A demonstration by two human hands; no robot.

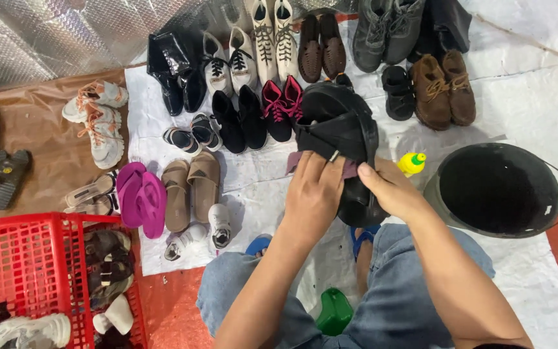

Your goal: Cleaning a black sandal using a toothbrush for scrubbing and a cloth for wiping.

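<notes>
A black strapped sandal [340, 129] is held up in front of me over the white sheet. My right hand [390, 187] grips its lower right edge. My left hand [312, 197] presses a dark purplish cloth [350, 169] against the sandal's strap and sole. My knees in blue jeans [382, 291] show below, with blue flip-flops on my feet.
Rows of shoes cover the white sheet [537, 110]: white sneakers [230, 61], black pairs, brown boots [444, 87], tan slides [192, 190], magenta flip-flops [142, 197]. A black bucket [498, 189] stands right, a small yellow bottle [412, 163] beside it. A red basket [33, 271] sits lower left, a green object [334, 311] between my legs.
</notes>
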